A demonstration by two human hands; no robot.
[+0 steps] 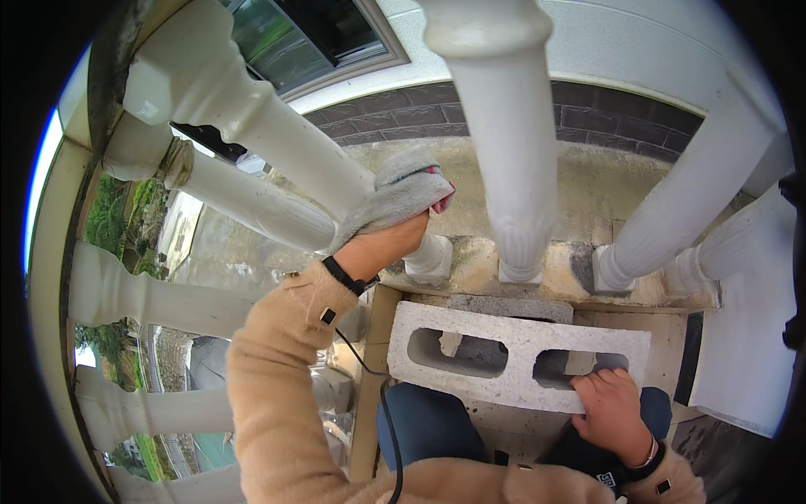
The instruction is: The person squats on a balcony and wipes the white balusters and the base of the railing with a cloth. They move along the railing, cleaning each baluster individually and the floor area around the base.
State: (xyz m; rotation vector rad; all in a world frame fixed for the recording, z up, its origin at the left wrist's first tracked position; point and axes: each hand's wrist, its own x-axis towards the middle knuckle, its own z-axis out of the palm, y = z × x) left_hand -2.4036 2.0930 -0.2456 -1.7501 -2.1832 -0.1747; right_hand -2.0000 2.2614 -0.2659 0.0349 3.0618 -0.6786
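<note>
L hand (pixel 405 238): While grey cloth (pixel 378 204) agst white post (pixel 285 141) hides fingers, grip can't be told.
R hand (pixel 617 412): Closed on concrete block (pixel 520 361) by knees (pixel 428 424), fingers in R hole (pixel 552 370).

Far off, toward the left, a framed window (pixel 281 46) sits in a white wall (pixel 621 42) above dark brickwork (pixel 621 119); greenery (pixel 107 210) shows at left.

Cloth (pixel 390 202) against baluster (pixel 290 139), beyond and left of block (pixel 518 363)
</note>
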